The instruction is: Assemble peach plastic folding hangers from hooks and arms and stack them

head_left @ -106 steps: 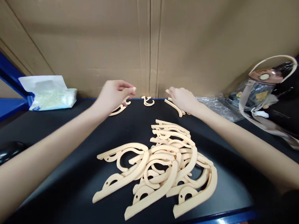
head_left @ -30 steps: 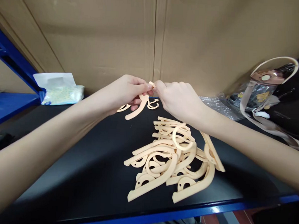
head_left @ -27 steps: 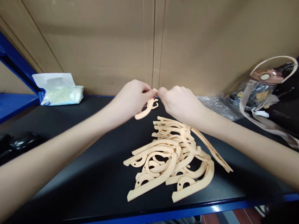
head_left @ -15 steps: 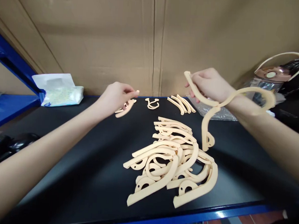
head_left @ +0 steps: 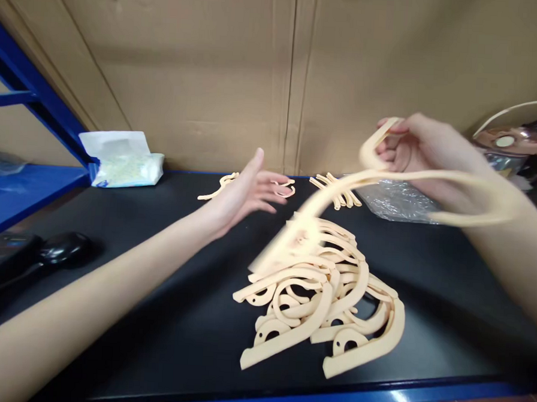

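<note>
My right hand (head_left: 419, 149) is closed on one end of a cream plastic folding hanger (head_left: 369, 177). Its hook loops back over my wrist, and its other arm, blurred by motion, hangs over the pile. My left hand (head_left: 251, 194) is held out with the fingers spread and nothing in it. Behind its fingers a small hook-shaped piece (head_left: 290, 191) is partly hidden. Left of it, a curved cream piece (head_left: 211, 195) lies on the table. Below both hands sits a pile of folded hangers (head_left: 288, 341).
Several slim curved arms (head_left: 341, 196) lie at the back beside a clear plastic bag (head_left: 394, 201). A white packet (head_left: 128, 168) stands at the back left, a black handled device (head_left: 63, 249) at the left. Cardboard (head_left: 203, 71) backs the black table (head_left: 175, 346).
My left hand has let go of a small piece and spread its fingers, moving right. The hanger in my right hand has swung left over the pile. The view has shifted slightly.
</note>
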A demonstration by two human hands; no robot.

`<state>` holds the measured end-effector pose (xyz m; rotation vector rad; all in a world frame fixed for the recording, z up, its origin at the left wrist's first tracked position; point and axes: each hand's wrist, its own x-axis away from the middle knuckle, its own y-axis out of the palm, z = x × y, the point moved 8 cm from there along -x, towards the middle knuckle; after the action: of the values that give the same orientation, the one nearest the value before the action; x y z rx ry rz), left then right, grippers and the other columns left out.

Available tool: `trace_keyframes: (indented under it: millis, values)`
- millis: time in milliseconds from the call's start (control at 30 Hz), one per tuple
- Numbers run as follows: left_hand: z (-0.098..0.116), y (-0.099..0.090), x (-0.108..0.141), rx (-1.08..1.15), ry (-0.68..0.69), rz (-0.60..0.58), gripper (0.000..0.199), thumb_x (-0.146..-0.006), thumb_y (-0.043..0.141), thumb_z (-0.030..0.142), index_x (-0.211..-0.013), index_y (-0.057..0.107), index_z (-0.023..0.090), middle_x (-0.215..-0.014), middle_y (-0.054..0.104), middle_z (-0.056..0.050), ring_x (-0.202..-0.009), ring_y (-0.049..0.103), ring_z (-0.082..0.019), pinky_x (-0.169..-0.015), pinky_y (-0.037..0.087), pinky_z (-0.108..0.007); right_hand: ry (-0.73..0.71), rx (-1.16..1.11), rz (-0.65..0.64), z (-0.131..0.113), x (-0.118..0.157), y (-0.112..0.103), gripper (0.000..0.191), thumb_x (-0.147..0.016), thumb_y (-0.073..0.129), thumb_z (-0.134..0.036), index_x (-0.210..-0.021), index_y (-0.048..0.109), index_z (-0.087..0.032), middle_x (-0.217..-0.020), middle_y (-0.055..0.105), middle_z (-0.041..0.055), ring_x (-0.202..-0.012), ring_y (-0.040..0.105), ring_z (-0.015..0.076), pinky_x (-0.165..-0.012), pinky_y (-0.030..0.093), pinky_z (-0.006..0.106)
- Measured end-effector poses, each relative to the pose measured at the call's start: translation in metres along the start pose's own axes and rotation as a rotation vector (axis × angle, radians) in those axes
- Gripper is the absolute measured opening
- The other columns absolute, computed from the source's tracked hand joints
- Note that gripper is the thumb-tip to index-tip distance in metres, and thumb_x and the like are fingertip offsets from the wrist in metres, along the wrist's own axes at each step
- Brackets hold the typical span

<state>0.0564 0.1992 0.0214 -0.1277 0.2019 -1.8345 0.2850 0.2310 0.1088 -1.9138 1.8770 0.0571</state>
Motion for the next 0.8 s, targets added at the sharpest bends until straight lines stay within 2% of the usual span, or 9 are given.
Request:
trace_keyframes:
  millis: [33,67,100,233,367,467,567,700,800]
  values:
    - [-0.004,0.025,0.009,0.174,-0.125,-0.190,0.076,-0.085,0.024,0.074,-0.110,0.061,0.012,-0.112,0.065,-0.017,-0.101,0.062,-0.026,-0.081,0.050,-0.034,0.080,-0.138,-0.065,0.011,0.006,0.011,0.024,-0.086,0.034,-0.007,-0.071,0.049,-0.017,-0.062,0.063,0.0008,-0.056,0.060,0.0059,-0.056,0.043,0.023]
    - [-0.003,0.042,0.018,0.315,-0.198,-0.296,0.078,-0.084,0.025,0.076,-0.109,0.062,0.012,-0.110,0.066,-0.017,-0.098,0.063,-0.027,-0.079,0.051,-0.034,0.130,-0.249,-0.114,0.020,0.013,0.021,0.020,-0.086,0.037,-0.006,-0.074,0.048,-0.018,-0.068,0.067,0.0034,-0.062,0.064,0.0087,-0.058,0.046,0.023]
    - [-0.001,0.049,0.025,0.431,-0.232,-0.321,0.075,-0.085,0.027,0.075,-0.108,0.063,0.013,-0.109,0.066,-0.016,-0.094,0.064,-0.025,-0.076,0.052,-0.033,0.158,-0.328,-0.147,0.026,0.020,0.028,0.017,-0.085,0.040,-0.006,-0.076,0.047,-0.019,-0.073,0.069,0.0050,-0.067,0.067,0.0109,-0.060,0.049,0.023]
    - [-0.004,0.042,0.039,0.618,-0.271,-0.189,0.055,-0.091,0.040,0.061,-0.100,0.066,0.014,-0.106,0.067,-0.012,-0.077,0.062,-0.015,-0.061,0.050,-0.023,0.050,-0.250,-0.163,0.032,0.040,0.037,0.011,-0.083,0.052,-0.014,-0.081,0.045,-0.022,-0.075,0.069,0.0034,-0.072,0.068,0.0165,-0.067,0.055,0.032]
    - [-0.011,0.036,0.047,0.505,-0.288,-0.158,0.020,-0.087,0.062,0.031,-0.092,0.071,0.014,-0.099,0.065,-0.007,-0.066,0.052,-0.007,-0.058,0.045,-0.017,-0.074,-0.028,-0.117,0.028,0.048,0.030,0.015,-0.077,0.062,-0.024,-0.080,0.047,-0.022,-0.074,0.066,0.0027,-0.068,0.065,0.0181,-0.068,0.053,0.036]
    - [-0.014,0.036,0.045,0.355,-0.276,-0.120,0.013,-0.082,0.068,0.024,-0.087,0.072,0.013,-0.090,0.063,-0.004,-0.061,0.044,-0.004,-0.052,0.038,-0.015,-0.313,0.493,-0.085,0.008,0.053,0.032,0.016,-0.078,0.064,-0.032,-0.078,0.052,-0.021,-0.081,0.066,0.0064,-0.077,0.062,0.0237,-0.071,0.047,0.040]
    - [-0.014,0.040,0.039,0.265,-0.252,-0.107,0.018,-0.081,0.069,0.030,-0.082,0.071,0.012,-0.077,0.058,-0.002,-0.060,0.042,-0.005,-0.052,0.035,-0.016,-0.674,0.984,-0.159,-0.012,0.065,0.061,0.016,-0.091,0.053,-0.034,-0.089,0.060,-0.019,-0.090,0.065,0.0104,-0.089,0.057,0.0276,-0.077,0.040,0.041]
    - [-0.012,0.045,0.029,0.269,-0.270,-0.141,0.024,-0.076,0.073,0.034,-0.077,0.068,0.010,-0.060,0.042,0.003,-0.053,0.031,-0.005,-0.044,0.024,-0.017,-0.989,1.200,-0.453,-0.007,0.083,0.105,0.026,-0.098,0.036,-0.018,-0.102,0.062,-0.015,-0.094,0.064,0.0100,-0.085,0.055,0.0225,-0.072,0.037,0.034]
    - [-0.014,0.045,0.025,0.219,-0.311,-0.200,0.027,-0.067,0.079,0.033,-0.075,0.066,0.010,-0.055,0.034,0.006,-0.049,0.021,-0.004,-0.042,0.014,-0.018,-1.071,1.239,-0.519,0.001,0.092,0.119,0.026,-0.099,0.035,-0.016,-0.100,0.060,-0.013,-0.089,0.062,0.0092,-0.082,0.055,0.0208,-0.064,0.035,0.031]
